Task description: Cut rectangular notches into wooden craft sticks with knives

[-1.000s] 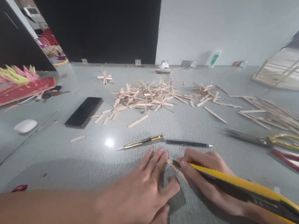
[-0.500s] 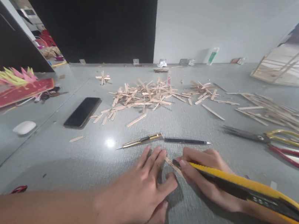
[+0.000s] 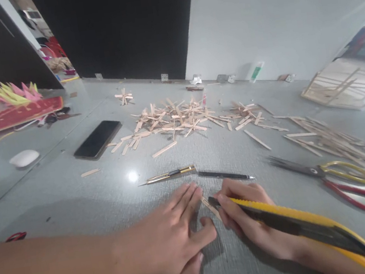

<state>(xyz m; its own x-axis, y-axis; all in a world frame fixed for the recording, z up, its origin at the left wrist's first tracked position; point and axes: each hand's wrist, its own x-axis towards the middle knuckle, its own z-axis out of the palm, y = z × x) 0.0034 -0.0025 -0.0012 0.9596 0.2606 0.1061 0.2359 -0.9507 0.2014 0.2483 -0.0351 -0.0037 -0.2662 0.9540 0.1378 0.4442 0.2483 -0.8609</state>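
Near the front of the grey table [image 3: 111, 211], my right hand [image 3: 249, 214] is wrapped round a yellow and black utility knife [image 3: 294, 223], its tip pointing left. A small wooden stick [image 3: 211, 207] lies slanted under the knife tip. My left hand [image 3: 179, 233] rests on the table with its fingers spread, the fingertips touching the stick's upper end. Just beyond the hands lie a thin gold and black craft knife [image 3: 170, 174] and a black pen-like tool [image 3: 224, 175].
Behind, a pile of short wooden sticks [image 3: 179, 117] spreads across the table. A black phone [image 3: 98, 139] and a white case [image 3: 24, 158] lie left. Large scissors [image 3: 318, 171], long wooden strips [image 3: 340, 136] and a wooden frame [image 3: 336, 91] stand or lie right.
The whole view has shifted slightly. Both hands keep nearly the same places, the knife tip still at the stick.
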